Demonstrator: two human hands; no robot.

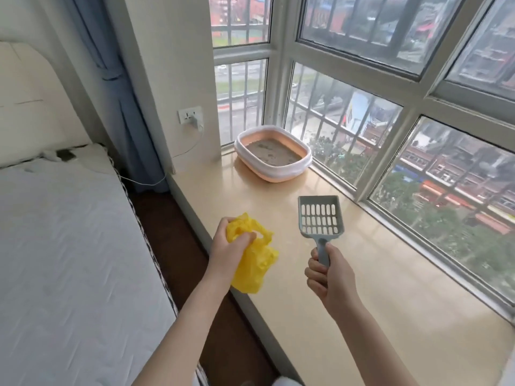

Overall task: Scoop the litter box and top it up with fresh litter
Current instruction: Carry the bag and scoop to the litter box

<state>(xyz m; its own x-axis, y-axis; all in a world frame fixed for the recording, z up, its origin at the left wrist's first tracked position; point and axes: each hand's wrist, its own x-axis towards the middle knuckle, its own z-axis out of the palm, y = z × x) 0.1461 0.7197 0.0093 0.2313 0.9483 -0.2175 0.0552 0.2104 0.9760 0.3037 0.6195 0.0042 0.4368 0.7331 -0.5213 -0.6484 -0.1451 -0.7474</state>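
Observation:
A pink and white litter box with grey litter inside sits at the far end of a beige window sill, in the corner by the window. My right hand grips the handle of a grey-blue slotted scoop, held upright above the sill. My left hand clutches a crumpled yellow plastic bag over the sill's near edge. Both hands are well short of the litter box.
A bed with a white mattress fills the left side, with a narrow strip of dark floor between it and the sill. A wall socket with a charger and cable is on the pillar. Barred windows line the sill.

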